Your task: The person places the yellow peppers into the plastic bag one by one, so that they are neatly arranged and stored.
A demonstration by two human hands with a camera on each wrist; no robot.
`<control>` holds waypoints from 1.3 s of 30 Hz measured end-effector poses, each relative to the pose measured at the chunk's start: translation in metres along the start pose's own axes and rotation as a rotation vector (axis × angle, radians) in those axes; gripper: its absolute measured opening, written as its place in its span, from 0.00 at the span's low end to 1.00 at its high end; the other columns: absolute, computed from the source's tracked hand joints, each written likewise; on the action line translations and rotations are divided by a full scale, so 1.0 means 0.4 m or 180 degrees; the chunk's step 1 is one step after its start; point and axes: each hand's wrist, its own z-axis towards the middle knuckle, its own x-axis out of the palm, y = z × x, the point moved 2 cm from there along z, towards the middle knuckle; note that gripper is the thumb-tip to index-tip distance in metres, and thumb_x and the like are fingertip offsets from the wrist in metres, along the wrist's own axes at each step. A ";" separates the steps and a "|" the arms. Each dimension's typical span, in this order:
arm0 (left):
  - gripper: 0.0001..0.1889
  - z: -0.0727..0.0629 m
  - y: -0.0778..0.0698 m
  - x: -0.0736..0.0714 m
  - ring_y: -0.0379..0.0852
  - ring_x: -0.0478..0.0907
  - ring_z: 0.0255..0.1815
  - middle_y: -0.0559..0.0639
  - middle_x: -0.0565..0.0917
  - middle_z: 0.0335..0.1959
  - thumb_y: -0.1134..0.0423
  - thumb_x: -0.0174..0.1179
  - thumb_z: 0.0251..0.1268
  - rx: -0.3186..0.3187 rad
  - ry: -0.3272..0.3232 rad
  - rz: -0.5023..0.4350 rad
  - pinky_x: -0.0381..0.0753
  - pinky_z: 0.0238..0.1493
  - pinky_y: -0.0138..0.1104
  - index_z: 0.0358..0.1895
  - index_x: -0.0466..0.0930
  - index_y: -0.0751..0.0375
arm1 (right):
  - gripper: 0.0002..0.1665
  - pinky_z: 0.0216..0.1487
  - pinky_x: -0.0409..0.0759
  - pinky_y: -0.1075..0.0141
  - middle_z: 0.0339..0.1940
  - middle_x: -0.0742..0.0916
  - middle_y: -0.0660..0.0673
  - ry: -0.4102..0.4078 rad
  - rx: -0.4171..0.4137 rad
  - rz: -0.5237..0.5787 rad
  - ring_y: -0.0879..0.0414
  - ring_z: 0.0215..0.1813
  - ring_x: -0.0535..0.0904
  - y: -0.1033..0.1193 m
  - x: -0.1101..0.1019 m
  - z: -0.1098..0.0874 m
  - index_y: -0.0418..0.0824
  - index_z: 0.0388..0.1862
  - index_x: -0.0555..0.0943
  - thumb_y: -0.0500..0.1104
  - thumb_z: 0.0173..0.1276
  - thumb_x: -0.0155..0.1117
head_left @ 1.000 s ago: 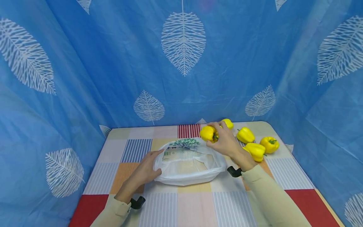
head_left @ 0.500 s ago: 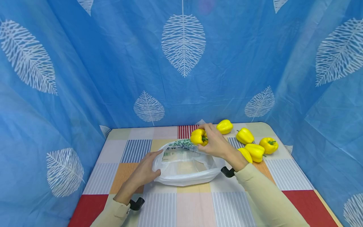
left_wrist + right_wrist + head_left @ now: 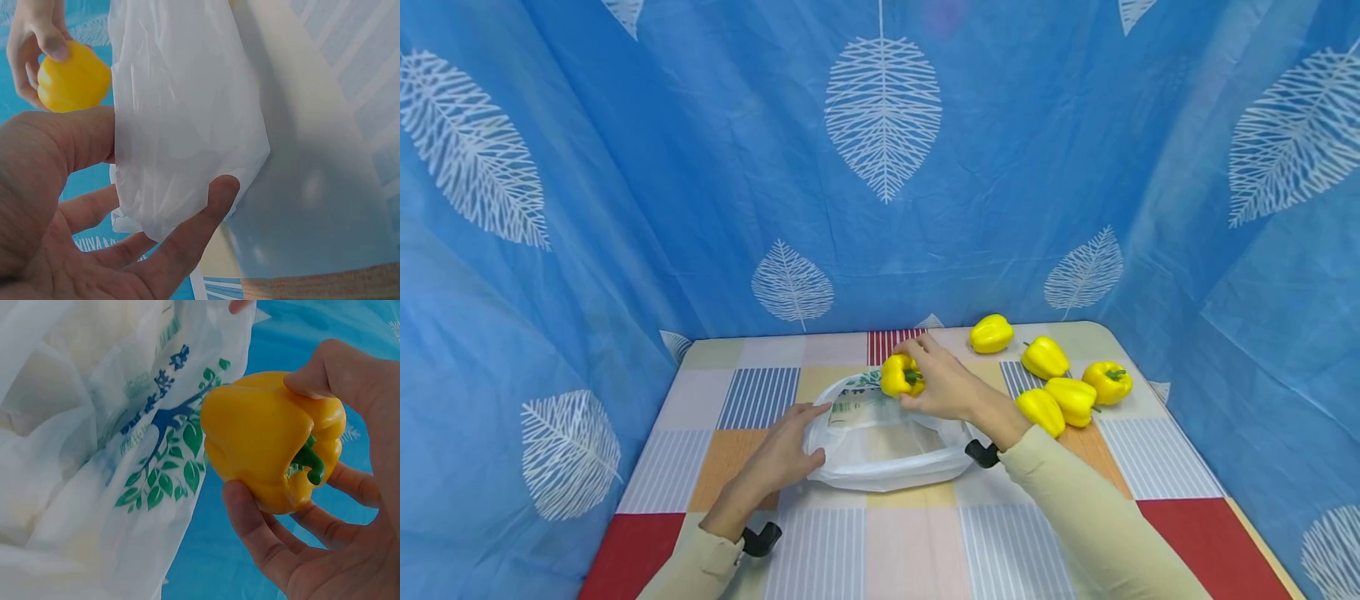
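A white plastic bag (image 3: 891, 475) with a green leaf print lies with its mouth open on the table. At its left end is my left hand (image 3: 786, 442), thumb and fingers spread around the side of the bag (image 3: 187, 125). My right hand (image 3: 943, 383) grips a yellow bell pepper (image 3: 898, 377) over the far right part of the bag's mouth. In the right wrist view, the thumb and fingers hold the bell pepper (image 3: 262, 444) around its sides, the green stem facing the palm, beside the printed bag wall (image 3: 169, 456).
Several more yellow bell peppers lie on the right of the table: one alone at the back (image 3: 991, 333), the others grouped nearer (image 3: 1071, 400). A checked cloth (image 3: 910, 550) covers the table. Blue curtains (image 3: 715, 167) with white leaves enclose the back and sides.
My right hand has carried the bell pepper leftward and slightly lower, from the bag's right edge to over its mouth. The left hand has stayed at the bag's left end.
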 end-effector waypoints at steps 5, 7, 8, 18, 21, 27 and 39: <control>0.41 0.004 -0.005 0.000 0.73 0.80 0.82 0.71 0.77 0.84 0.71 0.77 0.66 -0.0037 0.0013 0.0016 0.84 0.79 0.72 0.85 0.79 0.59 | 0.43 0.73 0.92 0.39 0.72 0.82 0.36 0.0129 -0.0112 -0.0093 0.40 0.63 0.85 0.014 0.017 0.017 0.46 0.82 0.77 0.47 0.71 0.82; 0.42 0.005 -0.006 0.002 0.72 0.80 0.81 0.70 0.76 0.85 0.70 0.78 0.67 -0.0065 0.0027 0.0024 0.84 0.79 0.71 0.85 0.79 0.58 | 0.42 0.72 0.92 0.40 0.71 0.82 0.37 0.0189 -0.0124 -0.0111 0.41 0.62 0.84 0.019 0.025 0.024 0.47 0.81 0.78 0.48 0.70 0.82; 0.42 0.005 -0.007 0.003 0.71 0.80 0.81 0.70 0.76 0.85 0.70 0.78 0.67 -0.0078 0.0034 0.0025 0.84 0.79 0.71 0.86 0.78 0.58 | 0.42 0.72 0.92 0.40 0.71 0.82 0.37 0.0217 -0.0122 -0.0111 0.42 0.62 0.84 0.022 0.029 0.027 0.48 0.81 0.78 0.48 0.70 0.82; 0.45 0.007 -0.001 0.011 0.69 0.81 0.79 0.69 0.76 0.85 0.69 0.80 0.66 -0.0104 0.0087 0.0017 0.85 0.78 0.71 0.88 0.75 0.56 | 0.41 0.73 0.93 0.44 0.69 0.84 0.36 0.0432 -0.0244 -0.0182 0.45 0.61 0.86 0.053 0.071 0.066 0.43 0.79 0.80 0.47 0.70 0.85; 0.45 0.007 -0.002 0.011 0.69 0.82 0.77 0.69 0.76 0.85 0.69 0.81 0.66 -0.0090 0.0095 0.0005 0.85 0.78 0.71 0.88 0.75 0.56 | 0.42 0.73 0.93 0.46 0.70 0.85 0.35 0.0483 -0.0279 -0.0197 0.45 0.62 0.87 0.057 0.089 0.079 0.39 0.78 0.79 0.48 0.70 0.86; 0.46 0.003 -0.008 0.013 0.67 0.82 0.77 0.68 0.76 0.85 0.69 0.81 0.66 -0.0061 0.0105 -0.0028 0.86 0.78 0.70 0.88 0.75 0.56 | 0.41 0.74 0.93 0.50 0.72 0.85 0.34 0.0563 -0.0301 -0.0207 0.45 0.64 0.88 0.055 0.122 0.096 0.36 0.76 0.78 0.48 0.71 0.86; 0.47 0.006 -0.010 0.015 0.66 0.83 0.75 0.67 0.76 0.85 0.69 0.82 0.65 -0.0044 0.0108 -0.0001 0.88 0.77 0.68 0.88 0.75 0.56 | 0.40 0.72 0.95 0.51 0.67 0.85 0.35 0.0602 -0.0230 -0.0393 0.47 0.60 0.87 0.064 0.161 0.115 0.38 0.76 0.82 0.50 0.71 0.88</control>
